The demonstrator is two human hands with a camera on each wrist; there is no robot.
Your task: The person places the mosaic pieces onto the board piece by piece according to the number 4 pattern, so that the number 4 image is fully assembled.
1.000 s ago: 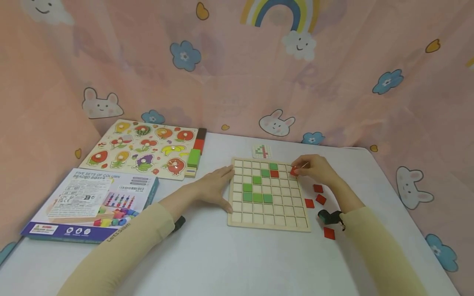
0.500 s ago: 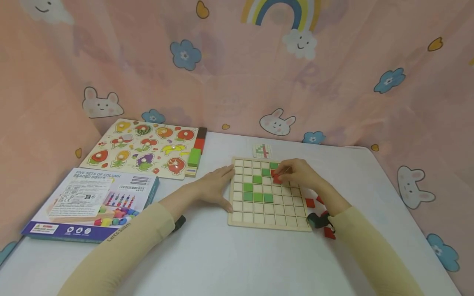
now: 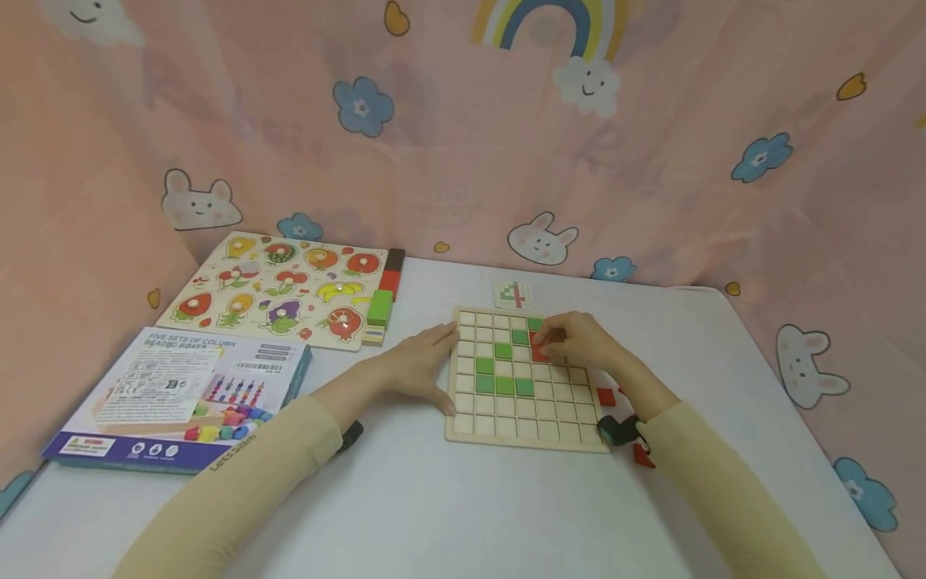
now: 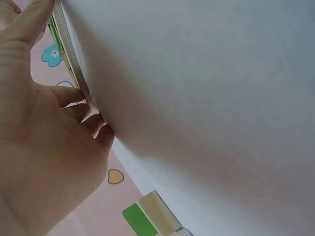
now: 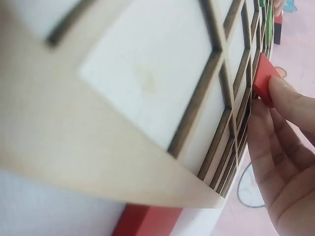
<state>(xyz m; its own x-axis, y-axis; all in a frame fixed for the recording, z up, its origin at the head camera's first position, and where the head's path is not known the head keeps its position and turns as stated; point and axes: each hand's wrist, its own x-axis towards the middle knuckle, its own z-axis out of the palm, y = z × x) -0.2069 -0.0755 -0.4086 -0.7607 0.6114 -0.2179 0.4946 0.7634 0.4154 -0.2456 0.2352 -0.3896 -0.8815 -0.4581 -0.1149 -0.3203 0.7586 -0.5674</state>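
A light wooden grid board [image 3: 526, 433] lies on the table with several green tiles [image 3: 504, 386] in its cells. My left hand [image 3: 415, 366] rests along the board's left edge, thumb and fingers spread apart. In the left wrist view its fingertips [image 4: 104, 135] touch the side of the board. My right hand [image 3: 579, 338] is over the upper right of the grid and pinches a red square tile [image 5: 264, 78] between thumb and fingers. In the right wrist view that tile is tilted, its lower edge close to the cells. Another red tile is partly hidden behind the fingers.
Loose red tiles [image 3: 606, 396] lie right of the board, partly hidden by the right wrist's strap. A small pattern card [image 3: 512, 295] lies behind the board. At left are a fruit puzzle board [image 3: 289, 281], a boxed bead set [image 3: 181, 398] and coloured blocks [image 3: 379, 307].
My right hand has moved left and slightly down from the board's right edge with the red tile, to the cells near the green ones. The left hand has stayed in place.
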